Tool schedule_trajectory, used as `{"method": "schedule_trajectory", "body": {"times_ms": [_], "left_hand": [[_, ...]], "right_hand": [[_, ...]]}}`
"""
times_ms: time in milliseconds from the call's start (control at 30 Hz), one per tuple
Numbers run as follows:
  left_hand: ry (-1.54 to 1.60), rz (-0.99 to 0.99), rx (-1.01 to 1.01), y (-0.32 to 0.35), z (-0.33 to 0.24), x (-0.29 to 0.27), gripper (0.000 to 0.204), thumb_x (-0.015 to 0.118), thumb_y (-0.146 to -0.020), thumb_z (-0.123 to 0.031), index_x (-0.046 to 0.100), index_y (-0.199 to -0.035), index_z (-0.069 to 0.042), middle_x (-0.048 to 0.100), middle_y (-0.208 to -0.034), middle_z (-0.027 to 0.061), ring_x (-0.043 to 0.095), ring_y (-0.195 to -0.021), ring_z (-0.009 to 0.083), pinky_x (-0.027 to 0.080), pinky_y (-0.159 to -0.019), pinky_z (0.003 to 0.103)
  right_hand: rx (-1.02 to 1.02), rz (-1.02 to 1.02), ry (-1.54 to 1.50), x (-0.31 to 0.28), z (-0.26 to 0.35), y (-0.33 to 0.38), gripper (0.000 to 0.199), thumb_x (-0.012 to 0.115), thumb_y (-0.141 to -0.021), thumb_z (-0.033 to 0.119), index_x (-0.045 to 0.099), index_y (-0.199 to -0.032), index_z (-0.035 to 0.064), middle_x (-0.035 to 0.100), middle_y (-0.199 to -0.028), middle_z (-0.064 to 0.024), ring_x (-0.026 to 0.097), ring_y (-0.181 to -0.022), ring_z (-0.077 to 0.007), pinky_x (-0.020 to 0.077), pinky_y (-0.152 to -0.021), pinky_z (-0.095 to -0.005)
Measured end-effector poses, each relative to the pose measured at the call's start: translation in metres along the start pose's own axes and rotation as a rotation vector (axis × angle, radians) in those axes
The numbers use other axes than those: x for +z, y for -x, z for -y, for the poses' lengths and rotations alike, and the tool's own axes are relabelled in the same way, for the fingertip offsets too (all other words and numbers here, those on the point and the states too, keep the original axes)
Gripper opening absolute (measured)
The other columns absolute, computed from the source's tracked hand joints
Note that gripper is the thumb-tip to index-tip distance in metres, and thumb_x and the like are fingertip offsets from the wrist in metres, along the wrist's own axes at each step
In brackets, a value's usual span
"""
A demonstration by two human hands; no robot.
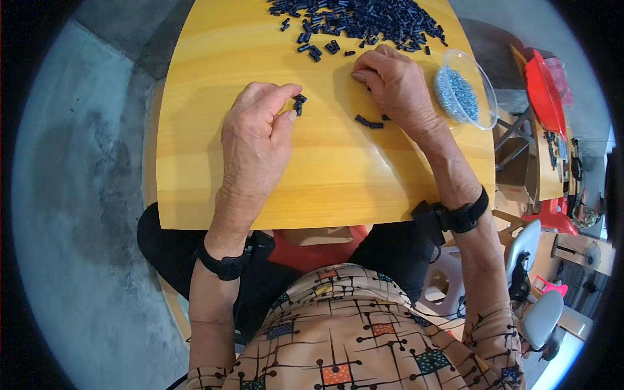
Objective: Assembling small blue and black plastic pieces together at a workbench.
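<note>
My left hand (253,133) is over the yellow table with thumb and forefinger pinched on small black plastic pieces (299,104). To its right, my right hand (395,83) has its fingers curled together close to the tabletop. Whatever its fingertips may hold is hidden. Just below that hand lie a few loose black pieces (369,122), partly tucked under the palm. Beyond both hands spreads a big heap of the same black pieces (380,23), with some strays (314,53) at its near edge.
A clear plastic bowl (491,104) of small silvery-blue metal parts (457,96) stands right of my right hand. The yellow table (214,175) ends close to my lap. Off to the right are a red basin (545,94), another worktable (549,172) and stools (543,318).
</note>
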State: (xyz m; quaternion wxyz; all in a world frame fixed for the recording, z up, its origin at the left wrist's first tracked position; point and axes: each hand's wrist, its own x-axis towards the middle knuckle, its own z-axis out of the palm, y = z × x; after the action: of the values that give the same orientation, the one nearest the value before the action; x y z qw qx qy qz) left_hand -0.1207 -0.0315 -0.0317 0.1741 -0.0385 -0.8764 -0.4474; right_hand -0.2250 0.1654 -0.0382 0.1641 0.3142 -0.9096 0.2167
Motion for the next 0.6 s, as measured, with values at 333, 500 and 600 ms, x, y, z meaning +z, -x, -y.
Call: {"method": "schedule_trajectory", "body": {"times_ms": [333, 500, 600], "left_hand": [[-0.283, 0.038, 0.165, 0.003, -0.001, 0.004, 0.022, 0.06, -0.071, 0.002, 0.061, -0.093, 0.0, 0.057, -0.086, 0.0122, 0.056, -0.083, 0.0285, 0.046, -0.073, 0.035], [-0.282, 0.05, 0.176, 0.004, -0.006, 0.005, 0.022, 0.062, -0.071, 0.002, 0.061, -0.093, 0.0, 0.057, -0.087, 0.0117, 0.055, -0.083, 0.0279, 0.046, -0.072, 0.035], [-0.252, -0.059, 0.279, 0.007, -0.019, 0.007, 0.025, 0.065, -0.068, 0.0, 0.061, -0.093, -0.001, 0.056, -0.089, 0.0105, 0.054, -0.085, 0.0275, 0.046, -0.072, 0.035]], "right_hand": [[0.149, -0.113, -0.206, -0.037, 0.006, 0.028, 0.008, 0.062, -0.074, 0.002, 0.064, -0.08, 0.0029, 0.061, -0.075, -0.0105, 0.06, -0.069, -0.0272, 0.0476, -0.061, -0.0335], [0.073, -0.099, -0.2, -0.028, 0.014, 0.023, 0.009, 0.064, -0.072, 0.009, 0.063, -0.08, 0.0037, 0.06, -0.075, -0.0119, 0.06, -0.068, -0.03, 0.0477, -0.059, -0.0373], [0.006, -0.009, -0.08, -0.015, 0.013, 0.014, 0.01, 0.064, -0.073, 0.013, 0.062, -0.078, 0.0041, 0.059, -0.075, -0.0112, 0.059, -0.067, -0.0301, 0.0474, -0.059, -0.0381]]}}
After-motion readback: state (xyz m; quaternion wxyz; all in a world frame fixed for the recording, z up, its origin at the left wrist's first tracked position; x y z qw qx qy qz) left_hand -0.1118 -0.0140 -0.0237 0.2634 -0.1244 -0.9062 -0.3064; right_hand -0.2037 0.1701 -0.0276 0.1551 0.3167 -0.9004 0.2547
